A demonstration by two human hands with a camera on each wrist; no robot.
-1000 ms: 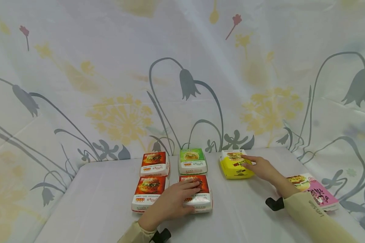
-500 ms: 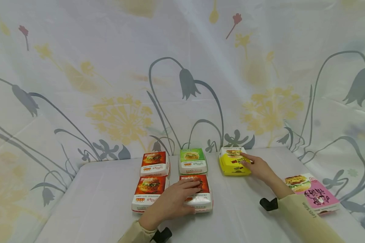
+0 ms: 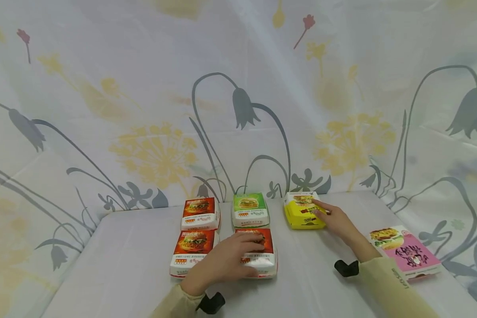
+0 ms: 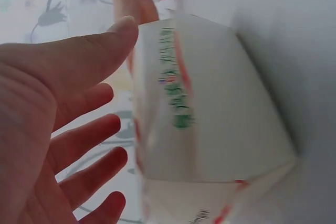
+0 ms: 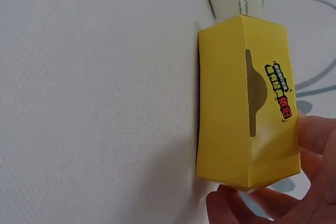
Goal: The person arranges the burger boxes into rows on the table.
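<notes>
- At the right rear of the table point(image 3: 111, 265), right hand point(image 3: 339, 223) has hold of the yellow box point(image 3: 304, 218): thumb on its top, fingers bent down round its right end. Box rests flat on the tabletop, well clear of the red boxes.
- Left hand point(image 3: 228, 261) wide open, fingers apart and only slightly bent, over the front right red box point(image 3: 264, 263). Grips nothing; thumb at the box's near edge. Contact or slight gap: cannot tell.
- Boxes, total: 6.
- Red: 3. Back left red box point(image 3: 200, 211) just behind front left red box point(image 3: 192, 243); third under left hand.
- Green: 1. Green box point(image 3: 250, 210) just behind the third red one, between the back left red box and the yellow box.
- Yellow: 1, as above, a gap between it and green.
- Pink: 1. Pink box point(image 3: 415, 257) far right, partly covered by the right sleeve point(image 3: 385, 278).
- Hands: 2, both bare.
</notes>
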